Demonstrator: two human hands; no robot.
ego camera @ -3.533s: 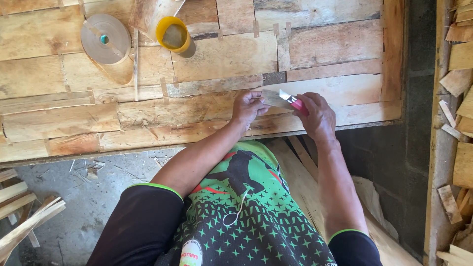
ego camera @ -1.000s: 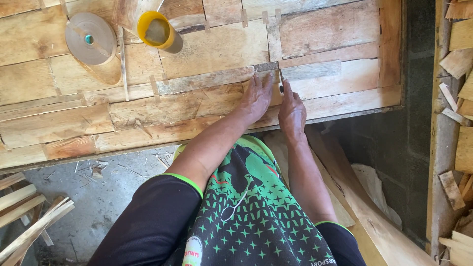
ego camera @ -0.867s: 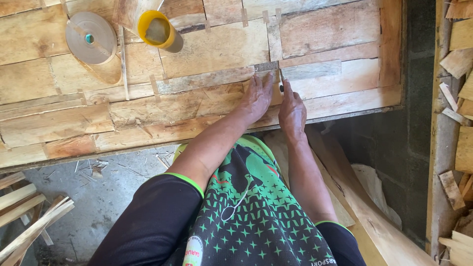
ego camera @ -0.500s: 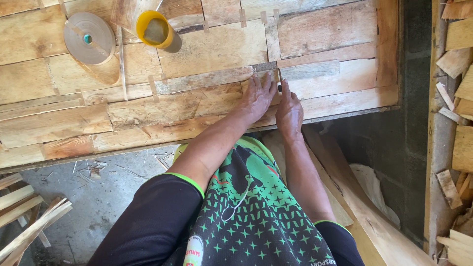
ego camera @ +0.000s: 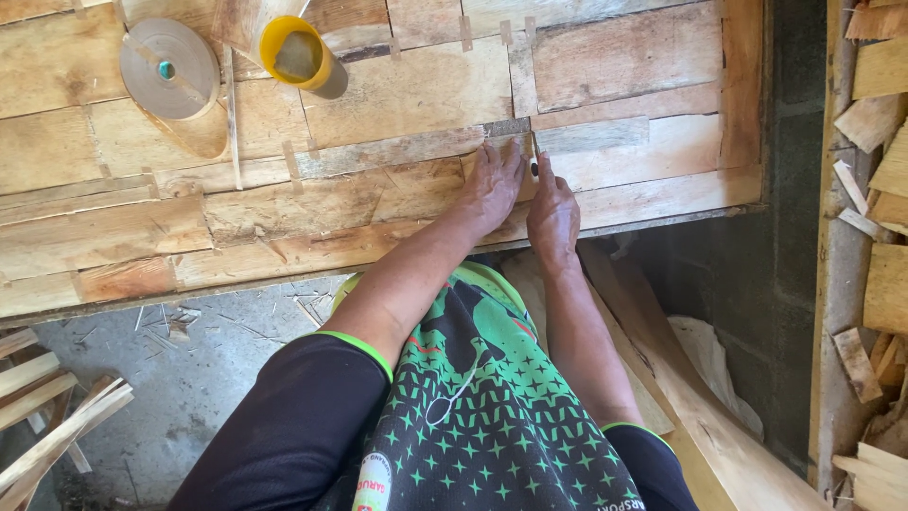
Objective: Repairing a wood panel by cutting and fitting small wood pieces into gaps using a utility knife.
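- Two hands are working one veneer seam: left hand [ego camera: 492, 185] is pressing flat, fingers spread.
- Right hand [ego camera: 553, 210] is gripping a small knife [ego camera: 533, 163].
- Many taped joints are already showing across the veneer sheet [ego camera: 378, 95]; this one is looking unfinished.

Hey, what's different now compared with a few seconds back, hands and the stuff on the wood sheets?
Both hands moved up the veneer sheet, away from its near edge. The left hand now presses flat by a seam; the right hand has its small cutter at that seam, no longer raised. The tape roll and yellow-rimmed cup kept their places on the wood.
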